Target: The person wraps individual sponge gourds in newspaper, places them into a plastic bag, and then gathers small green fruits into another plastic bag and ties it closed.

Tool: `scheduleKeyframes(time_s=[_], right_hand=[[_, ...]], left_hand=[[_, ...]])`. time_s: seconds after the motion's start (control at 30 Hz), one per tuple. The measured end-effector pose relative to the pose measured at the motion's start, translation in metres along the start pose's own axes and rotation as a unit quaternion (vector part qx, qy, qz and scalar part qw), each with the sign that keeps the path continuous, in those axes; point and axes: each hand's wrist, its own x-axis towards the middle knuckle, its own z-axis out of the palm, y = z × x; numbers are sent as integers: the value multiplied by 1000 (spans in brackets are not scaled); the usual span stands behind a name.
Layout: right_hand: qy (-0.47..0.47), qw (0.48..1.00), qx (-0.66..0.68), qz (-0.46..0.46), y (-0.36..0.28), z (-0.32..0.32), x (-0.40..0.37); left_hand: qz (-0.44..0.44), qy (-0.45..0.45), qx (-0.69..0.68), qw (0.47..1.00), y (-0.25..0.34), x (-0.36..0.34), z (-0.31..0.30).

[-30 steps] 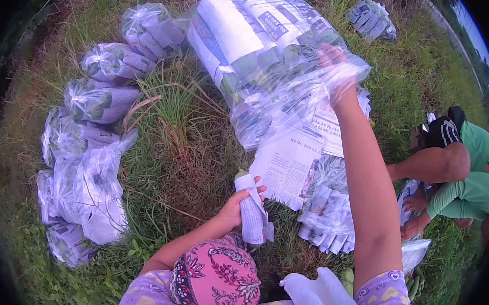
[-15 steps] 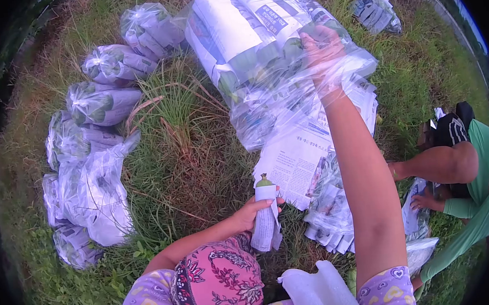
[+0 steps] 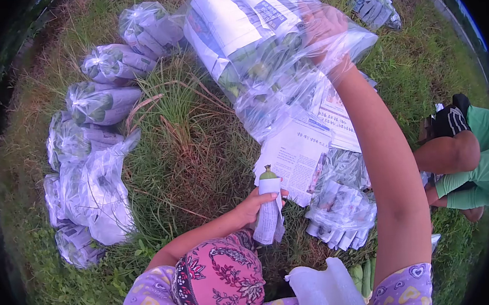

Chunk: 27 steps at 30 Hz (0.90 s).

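Observation:
A green vegetable (image 3: 268,174), its stem end poking out of a newspaper wrap (image 3: 268,219), is gripped upright in my left hand (image 3: 258,203). Up at the large clear plastic bag (image 3: 234,91), my right hand (image 3: 327,33) reaches in under the film at the right side of its mouth. Glare and film blur its fingers, so I cannot tell what they grip. Newspaper-wrapped green vegetables (image 3: 260,52) lie packed side by side in that bag. Below its mouth are loose newspaper sheets (image 3: 290,155), right beyond my left hand.
Several filled bags (image 3: 105,103) line the left side on the grass. A smaller bundle in plastic (image 3: 342,216) lies right of my left hand, another bundle (image 3: 376,8) at top right. Unwrapped green vegetables (image 3: 364,277) show near my right sleeve. A person in green (image 3: 478,176) crouches at right.
My right hand has gone deeper under the bag's film, and the film has lifted and spread. My left hand has risen slightly with the wrapped vegetable. The person at right has shifted their arms.

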Motion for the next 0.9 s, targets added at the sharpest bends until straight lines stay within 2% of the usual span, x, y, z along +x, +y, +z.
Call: scheduleKeyframes(time_s=[0.27,0.4,0.67,0.9], right_hand=[[27,999,-27,-28,1,1,-2],[14,999,36,-20,8,6,-5],[59,992,108,-31,15,14,-5],[81,995,48,-24,-2,3,-10]], left_hand=[[176,-31,-3,984,86,43,44],[241,-30,2,970,128,48,57],[245,0,40,969,134,45,50],[273,24,54,960,132,41,56]])
